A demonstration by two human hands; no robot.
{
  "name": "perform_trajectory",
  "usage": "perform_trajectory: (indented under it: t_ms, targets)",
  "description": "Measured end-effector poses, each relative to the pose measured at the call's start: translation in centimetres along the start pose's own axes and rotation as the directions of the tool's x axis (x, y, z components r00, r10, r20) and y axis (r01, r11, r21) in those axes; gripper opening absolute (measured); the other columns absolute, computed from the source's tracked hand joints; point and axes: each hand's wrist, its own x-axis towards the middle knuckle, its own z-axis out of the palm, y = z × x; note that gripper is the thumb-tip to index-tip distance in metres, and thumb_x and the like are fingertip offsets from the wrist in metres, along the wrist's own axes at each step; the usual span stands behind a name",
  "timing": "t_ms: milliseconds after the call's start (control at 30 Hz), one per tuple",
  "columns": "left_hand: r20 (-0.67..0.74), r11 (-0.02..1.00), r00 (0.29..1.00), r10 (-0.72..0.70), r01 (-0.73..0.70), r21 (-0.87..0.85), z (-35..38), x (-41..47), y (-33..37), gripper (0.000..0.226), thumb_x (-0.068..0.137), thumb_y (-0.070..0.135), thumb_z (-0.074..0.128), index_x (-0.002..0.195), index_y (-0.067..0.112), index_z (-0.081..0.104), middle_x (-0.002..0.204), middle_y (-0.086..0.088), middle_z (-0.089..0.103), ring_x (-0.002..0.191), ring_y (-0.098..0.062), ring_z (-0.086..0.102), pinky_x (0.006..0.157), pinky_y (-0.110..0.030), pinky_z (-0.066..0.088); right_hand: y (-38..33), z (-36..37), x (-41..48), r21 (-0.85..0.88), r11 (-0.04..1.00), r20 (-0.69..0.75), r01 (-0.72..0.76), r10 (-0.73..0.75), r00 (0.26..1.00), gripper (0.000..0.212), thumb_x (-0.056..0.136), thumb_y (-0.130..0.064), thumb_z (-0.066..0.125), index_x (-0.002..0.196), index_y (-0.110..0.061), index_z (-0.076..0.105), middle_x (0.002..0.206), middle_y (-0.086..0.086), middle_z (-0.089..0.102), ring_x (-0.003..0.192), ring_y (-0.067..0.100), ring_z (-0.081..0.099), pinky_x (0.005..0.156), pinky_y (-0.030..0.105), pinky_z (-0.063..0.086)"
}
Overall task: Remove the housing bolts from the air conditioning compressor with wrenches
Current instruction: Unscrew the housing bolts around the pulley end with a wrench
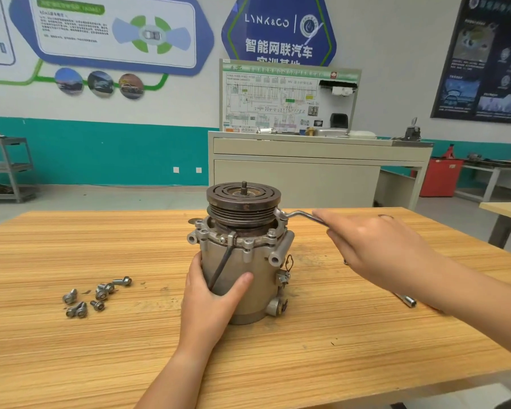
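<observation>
The compressor (242, 261) stood mid-tabletop (307, 364). Loose bolts (95, 295) cluttered the left, open wood lay around them, a wrench (298, 213) jutted right, and a socket bar (409, 302) lay near-right.

Wall: white plaster wall (189, 93), teal band along the bottom, blue-edged info panel (115, 33) up top.
Floor: pale grey floor (101, 199).
Centre back: there's a beige metal cabinet (292, 175), and a wiring-diagram board (278, 98) on it.
Left: grey metal shelf rack (9, 169).
Front: light striped-wood table (71, 364).
Right: red bin (441, 178).
</observation>
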Motion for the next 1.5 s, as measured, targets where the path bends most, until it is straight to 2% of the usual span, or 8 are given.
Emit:
perform_trajectory:
  t_ms: [200, 500, 633, 800, 1000, 1200, 1367, 1500]
  targets:
    - [-0.006, 1.0, 1.0, 0.011, -0.011, -0.026, 0.0, -0.1, 0.0, 0.094, 0.065, 0.046, 0.077, 0.144, 0.029, 0.029, 0.123, 0.017, 0.045, 0.114, -0.007, 0.046, 0.092, -0.025, 0.036, -0.8, -0.4, 0.5, -0.065, 0.998, 0.129, -0.016, 0.025, 0.991, 0.041, 0.098, -0.029, 0.026, 0.139, -0.033, 0.023, 0.093, -0.003, 0.061, 0.082, 0.024, 0.057, 0.061, 0.032, 0.043]
    - [-0.029, 0.999, 0.999, 0.029, -0.03, -0.046, 0.2, -0.1, -0.2, 0.083, 0.066, 0.041, 0.079, 0.133, 0.04, 0.03, 0.102, 0.041, 0.034, 0.091, 0.024, 0.04, 0.07, -0.003, 0.03, -5.0, -2.7, 1.5, -0.379, 0.914, 0.296, 0.147, -0.031, 0.955, 0.062, 0.085, 0.003, 0.039, 0.142, -0.001, 0.014, 0.058, 0.001, 0.029, 0.043, 0.017, 0.026, 0.036, 0.027, 0.017]
    - [-0.019, 0.997, 0.999, 0.039, -0.04, -0.06, 0.2, 0.1, -0.4, 0.079, 0.066, 0.04, 0.079, 0.128, 0.041, 0.031, 0.109, 0.034, 0.042, 0.106, 0.002, 0.047, 0.079, -0.011, 0.034, -2.7, -2.8, 2.5, -0.394, 0.906, 0.238, 0.155, -0.062, 0.969, 0.045, 0.091, -0.011, 0.035, 0.135, -0.016, 0.035, 0.068, -0.001, 0.049, 0.055, 0.019, 0.046, 0.039, 0.025, 0.017]
    - [-0.013, 0.996, 0.998, 0.067, -0.068, -0.065, 0.2, 0.1, -0.5, 0.081, 0.067, 0.039, 0.08, 0.13, 0.041, 0.029, 0.108, 0.033, 0.04, 0.111, -0.003, 0.043, 0.089, -0.022, 0.034, 0.1, -1.3, 5.1, -0.448, 0.874, 0.23, 0.186, -0.088, 0.969, 0.04, 0.088, -0.003, 0.04, 0.123, -0.021, 0.045, 0.058, -0.005, 0.032, 0.047, 0.015, 0.032, 0.04, 0.026, 0.019]
    - [-0.011, 0.995, 0.998, 0.068, -0.069, -0.069, 0.2, 0.0, -0.5, 0.077, 0.066, 0.039, 0.081, 0.127, 0.041, 0.033, 0.12, 0.02, 0.049, 0.116, -0.007, 0.048, 0.093, -0.027, 0.04, 0.0, 3.5, 8.4, -0.358, 0.914, 0.152, 0.193, -0.147, 0.977, 0.027, 0.09, 0.0, 0.039, 0.113, -0.012, 0.048, 0.102, 0.004, 0.061, 0.095, 0.024, 0.058, 0.08, 0.03, 0.041]
    - [-0.015, 0.995, 0.998, 0.067, -0.068, -0.072, 0.2, 0.1, -0.6, 0.082, 0.065, 0.043, 0.081, 0.129, 0.041, 0.03, 0.112, 0.03, 0.044, 0.111, -0.004, 0.046, 0.09, -0.024, 0.037, 0.6, 4.5, 7.2, -0.213, 0.977, 0.002, 0.001, 0.0, 1.0, 0.032, 0.098, -0.016, 0.033, 0.129, -0.016, 0.042, 0.109, -0.001, 0.063, 0.098, 0.02, 0.06, 0.078, 0.031, 0.048]
    - [-0.014, 0.995, 0.998, 0.06, -0.061, -0.081, 0.2, 0.2, -0.7, 0.093, 0.063, 0.042, 0.081, 0.141, 0.032, 0.03, 0.109, 0.035, 0.039, 0.11, -0.002, 0.044, 0.084, -0.018, 0.034, -0.1, 2.1, 2.5, 0.085, 0.996, -0.249, 0.018, 0.003, 0.968, 0.038, 0.087, -0.011, 0.06, 0.124, -0.004, 0.055, 0.071, 0.006, 0.067, 0.051, 0.029, 0.06, 0.039, 0.032, 0.042]
    - [-0.017, 0.995, 0.999, 0.043, -0.044, -0.087, 0.2, 0.1, -0.6, 0.093, 0.063, 0.041, 0.081, 0.141, 0.033, 0.031, 0.115, 0.028, 0.044, 0.114, -0.003, 0.045, 0.089, -0.023, 0.034, -0.6, 0.3, 0.1, -0.037, 0.999, 0.008, -0.027, 0.027, 1.0, 0.047, 0.098, -0.029, 0.034, 0.143, -0.028, 0.024, 0.091, -0.007, 0.063, 0.072, 0.02, 0.061, 0.056, 0.031, 0.046]
